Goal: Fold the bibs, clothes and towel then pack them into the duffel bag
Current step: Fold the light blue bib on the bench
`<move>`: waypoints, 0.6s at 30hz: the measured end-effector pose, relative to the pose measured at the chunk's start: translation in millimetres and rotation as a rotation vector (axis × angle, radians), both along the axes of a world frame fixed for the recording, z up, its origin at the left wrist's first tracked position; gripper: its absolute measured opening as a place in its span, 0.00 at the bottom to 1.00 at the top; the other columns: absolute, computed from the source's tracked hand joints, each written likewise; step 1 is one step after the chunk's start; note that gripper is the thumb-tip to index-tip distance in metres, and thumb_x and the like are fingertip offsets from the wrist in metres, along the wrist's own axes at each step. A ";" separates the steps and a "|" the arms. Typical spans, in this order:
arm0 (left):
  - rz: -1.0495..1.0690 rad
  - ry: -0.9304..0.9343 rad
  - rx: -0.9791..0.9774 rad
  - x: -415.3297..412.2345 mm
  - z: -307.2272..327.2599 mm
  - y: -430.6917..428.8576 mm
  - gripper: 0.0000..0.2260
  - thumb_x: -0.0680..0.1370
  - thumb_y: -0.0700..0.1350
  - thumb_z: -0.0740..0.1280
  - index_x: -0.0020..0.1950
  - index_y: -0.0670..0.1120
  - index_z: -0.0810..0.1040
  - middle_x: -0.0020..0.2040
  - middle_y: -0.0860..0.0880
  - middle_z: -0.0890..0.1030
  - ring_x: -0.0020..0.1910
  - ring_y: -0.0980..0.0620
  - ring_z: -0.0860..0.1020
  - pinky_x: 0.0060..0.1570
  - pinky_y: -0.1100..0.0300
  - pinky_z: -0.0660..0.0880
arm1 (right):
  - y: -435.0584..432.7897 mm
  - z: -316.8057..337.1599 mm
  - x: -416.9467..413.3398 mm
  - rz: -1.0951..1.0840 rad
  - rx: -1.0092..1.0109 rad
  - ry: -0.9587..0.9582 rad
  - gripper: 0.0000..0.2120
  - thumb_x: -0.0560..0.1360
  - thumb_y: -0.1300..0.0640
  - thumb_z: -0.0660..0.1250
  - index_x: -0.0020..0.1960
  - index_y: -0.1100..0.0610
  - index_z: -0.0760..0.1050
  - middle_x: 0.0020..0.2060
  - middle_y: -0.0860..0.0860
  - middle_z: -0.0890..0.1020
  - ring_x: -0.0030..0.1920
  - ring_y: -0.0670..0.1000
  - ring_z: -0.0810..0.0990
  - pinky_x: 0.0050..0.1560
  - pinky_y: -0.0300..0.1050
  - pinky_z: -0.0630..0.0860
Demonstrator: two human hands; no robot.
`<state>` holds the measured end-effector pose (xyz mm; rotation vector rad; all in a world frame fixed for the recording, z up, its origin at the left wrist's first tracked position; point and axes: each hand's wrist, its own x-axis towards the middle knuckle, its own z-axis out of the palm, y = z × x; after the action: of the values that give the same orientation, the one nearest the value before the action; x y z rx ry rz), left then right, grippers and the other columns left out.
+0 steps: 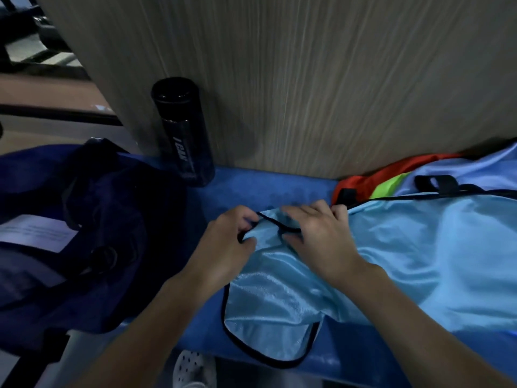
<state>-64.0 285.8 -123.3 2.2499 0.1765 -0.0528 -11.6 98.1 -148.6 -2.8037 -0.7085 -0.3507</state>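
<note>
A light-blue bib (279,306) with black trim lies on the blue bench, its lower end hanging over the front edge. My left hand (229,242) pinches the bib's upper left strap edge. My right hand (316,233) grips the fabric beside it, with its thumb tucked under a black-trimmed fold. To the left the navy duffel bag (92,233) sits slumped on the bench. More light-blue cloth (436,247) spreads to the right, over a red bib (372,175) and a neon-green one (387,186).
A black water bottle (183,130) stands against the wood-grain panel (307,79) behind the blue bench (265,189). A white paper (36,232) lies on the duffel bag. A white perforated shoe (193,368) shows below the bench edge.
</note>
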 end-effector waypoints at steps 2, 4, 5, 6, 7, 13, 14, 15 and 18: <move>-0.025 0.015 -0.030 -2.9 2.6 3.1 0.14 0.76 0.40 0.71 0.55 0.58 0.77 0.48 0.58 0.81 0.48 0.62 0.80 0.47 0.68 0.77 | 3.0 1.4 1.3 0.021 0.021 -0.017 0.08 0.70 0.54 0.72 0.49 0.46 0.81 0.39 0.44 0.81 0.46 0.53 0.75 0.47 0.49 0.57; -0.006 0.017 -0.075 -5.2 4.6 6.1 0.13 0.75 0.41 0.72 0.56 0.56 0.77 0.48 0.56 0.82 0.50 0.59 0.81 0.51 0.62 0.78 | 4.4 6.3 0.4 0.038 0.083 -0.002 0.05 0.72 0.56 0.68 0.44 0.48 0.81 0.38 0.44 0.80 0.45 0.52 0.75 0.48 0.49 0.58; 0.023 0.008 -0.095 -5.9 5.8 7.1 0.12 0.75 0.42 0.72 0.55 0.54 0.78 0.47 0.55 0.82 0.49 0.59 0.81 0.50 0.62 0.77 | 3.5 10.5 -1.1 0.044 0.129 0.006 0.05 0.73 0.56 0.66 0.45 0.49 0.80 0.39 0.44 0.81 0.46 0.52 0.75 0.50 0.49 0.59; 0.061 -0.008 -0.115 -6.7 8.1 7.4 0.09 0.76 0.43 0.72 0.55 0.52 0.79 0.46 0.54 0.83 0.47 0.58 0.81 0.48 0.64 0.77 | 0.9 14.6 -2.9 0.053 0.194 0.009 0.06 0.74 0.56 0.65 0.46 0.51 0.80 0.40 0.45 0.82 0.46 0.51 0.77 0.52 0.49 0.62; 0.099 -0.022 -0.135 -7.0 10.0 7.8 0.07 0.77 0.43 0.70 0.54 0.51 0.79 0.45 0.52 0.83 0.46 0.57 0.81 0.47 0.64 0.76 | -3.4 19.3 -5.5 0.067 0.278 0.028 0.06 0.75 0.57 0.64 0.47 0.52 0.80 0.41 0.47 0.82 0.46 0.52 0.78 0.54 0.49 0.65; 0.106 -0.014 -0.106 -14.3 16.0 4.3 0.08 0.82 0.44 0.62 0.47 0.49 0.80 0.48 0.48 0.84 0.50 0.51 0.81 0.55 0.54 0.76 | -56.0 52.0 -46.7 0.236 0.298 0.178 0.07 0.73 0.57 0.65 0.47 0.51 0.82 0.36 0.44 0.82 0.38 0.44 0.77 0.45 0.37 0.70; 0.088 0.005 -0.101 -15.0 16.9 2.0 0.07 0.82 0.45 0.62 0.48 0.48 0.79 0.48 0.47 0.84 0.51 0.50 0.80 0.55 0.55 0.75 | -65.5 53.3 -54.1 0.265 0.226 0.222 0.08 0.72 0.55 0.65 0.45 0.49 0.83 0.36 0.42 0.82 0.37 0.42 0.77 0.47 0.38 0.70; 0.068 0.032 -0.104 -15.7 16.3 -0.5 0.06 0.82 0.46 0.62 0.49 0.50 0.78 0.48 0.49 0.83 0.52 0.50 0.80 0.54 0.56 0.75 | -74.5 53.5 -61.0 0.281 0.163 0.278 0.09 0.71 0.52 0.64 0.44 0.47 0.83 0.36 0.39 0.82 0.38 0.40 0.78 0.50 0.40 0.70; 0.017 0.078 -0.101 -17.7 14.2 -9.9 0.06 0.82 0.46 0.64 0.55 0.49 0.79 0.46 0.52 0.82 0.51 0.50 0.81 0.54 0.56 0.76 | -88.4 50.7 -72.3 0.265 0.137 0.369 0.09 0.73 0.44 0.62 0.41 0.44 0.80 0.36 0.34 0.79 0.42 0.38 0.78 0.51 0.45 0.70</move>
<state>-81.7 275.9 -109.1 2.1463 0.2301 -0.1369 -83.9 9.6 -97.9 -2.5010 -0.9097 0.1561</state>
